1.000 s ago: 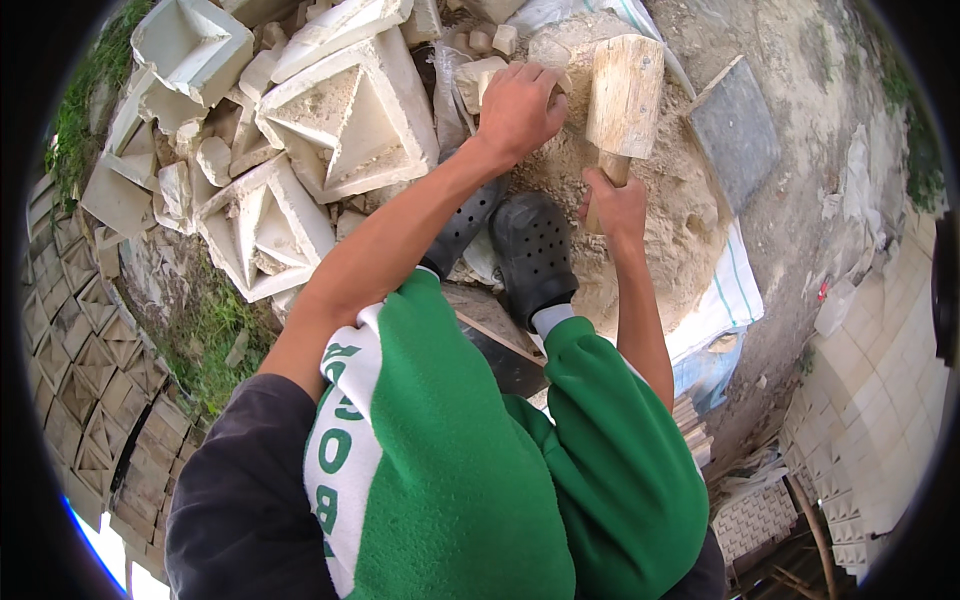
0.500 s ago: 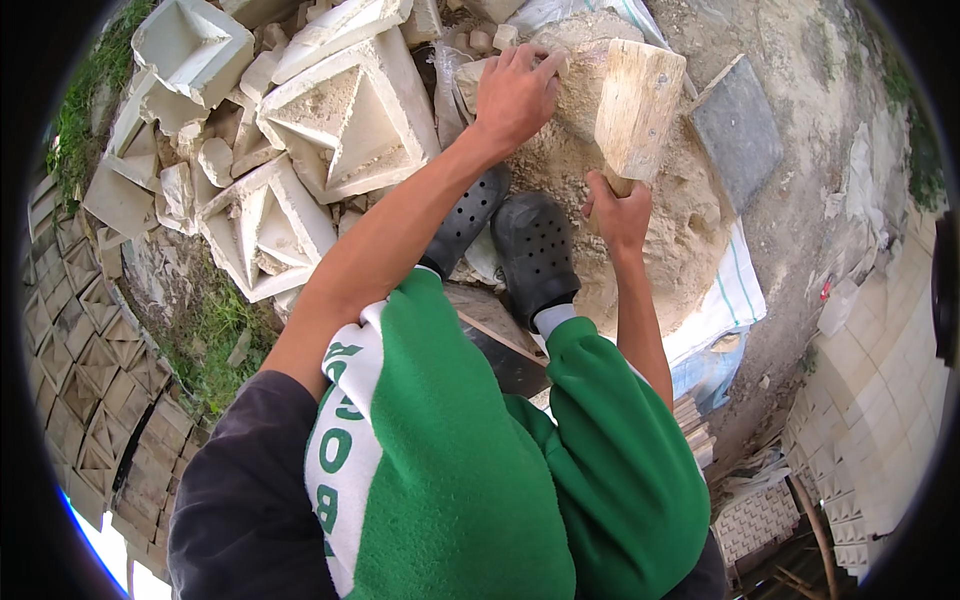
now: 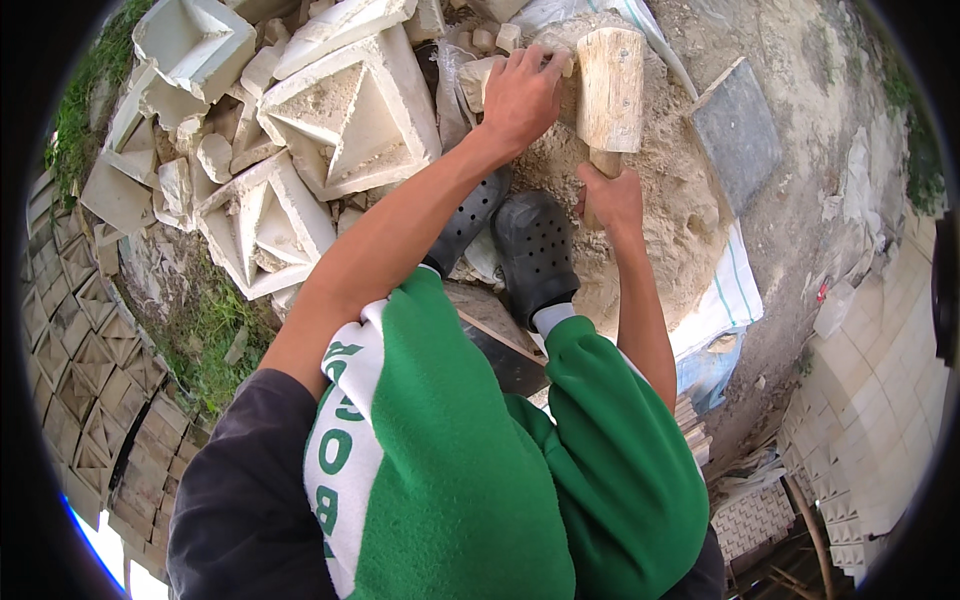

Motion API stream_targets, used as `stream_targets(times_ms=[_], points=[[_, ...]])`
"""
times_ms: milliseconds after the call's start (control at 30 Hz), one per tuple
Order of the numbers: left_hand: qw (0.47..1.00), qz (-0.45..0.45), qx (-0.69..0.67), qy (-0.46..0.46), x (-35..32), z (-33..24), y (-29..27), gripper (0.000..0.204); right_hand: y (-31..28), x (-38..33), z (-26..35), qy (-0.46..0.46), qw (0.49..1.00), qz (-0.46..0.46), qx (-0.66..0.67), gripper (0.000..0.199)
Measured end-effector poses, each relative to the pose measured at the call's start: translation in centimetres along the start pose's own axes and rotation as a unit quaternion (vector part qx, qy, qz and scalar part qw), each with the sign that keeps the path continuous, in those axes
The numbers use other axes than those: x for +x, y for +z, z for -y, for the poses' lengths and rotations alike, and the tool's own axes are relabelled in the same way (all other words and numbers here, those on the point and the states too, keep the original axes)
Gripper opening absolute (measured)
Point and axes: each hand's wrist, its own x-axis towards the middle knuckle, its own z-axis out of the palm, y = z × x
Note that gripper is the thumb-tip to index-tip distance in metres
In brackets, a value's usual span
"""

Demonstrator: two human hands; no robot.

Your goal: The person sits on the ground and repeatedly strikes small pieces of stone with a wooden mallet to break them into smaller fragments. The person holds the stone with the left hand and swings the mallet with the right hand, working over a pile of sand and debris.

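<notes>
A wooden mallet [image 3: 611, 90] with a thick pale block head is held by its short handle in my right hand [image 3: 612, 200], its fingers wrapped round. The mallet head is over a mound of beige crumbs and powder [image 3: 665, 220], just right of my left hand [image 3: 522, 98]. My left hand bends its fingers over a pale broken chunk [image 3: 473, 84]; the hand hides most of it. Small pale lumps [image 3: 509, 38] lie just beyond those fingers.
Broken pale molded blocks [image 3: 352, 110] with triangular hollows pile up at the left. A grey slab [image 3: 737, 132] lies right of the mound, on a white woven sheet [image 3: 735, 285]. My dark clogs [image 3: 535, 250] stand close to the mound. Stacked patterned blocks [image 3: 75, 350] line the far left.
The mallet has swung a little left and away from me, its head now nearer my left hand. My right hand shifted slightly left with it; my left hand stays nearly in place.
</notes>
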Motion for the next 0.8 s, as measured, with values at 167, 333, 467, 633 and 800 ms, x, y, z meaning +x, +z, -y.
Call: stream_targets(times_ms=[167, 333, 467, 633, 800], points=[[1.0, -0.01, -0.018, 0.002, -0.1, 0.5, 0.3, 0.037, -0.5, -1.5, 1.4, -0.06, 0.996, -0.063, 0.005, 0.036], [1.0, -0.003, -0.013, -0.003, 0.0, 0.2, -0.1, 0.036, 0.1, -0.8, 1.1, -0.027, 0.999, -0.044, 0.016, 0.034], [1.0, -0.006, -0.022, 0.001, -0.1, 0.3, -0.1, 0.036, -0.3, -1.1, 1.0, -0.047, 0.993, -0.058, 0.088, 0.029], [1.0, 0.007, -0.016, -0.016, 0.0, 0.0, -0.1, 0.035, -0.1, -1.1, -0.1, -0.056, 0.992, -0.039, 0.108, 0.023], [0.999, 0.011, -0.025, -0.015, -0.1, 0.3, -0.2, 0.036, -0.5, -2.6, -0.2, -0.04, 0.993, -0.08, 0.083, 0.027]])
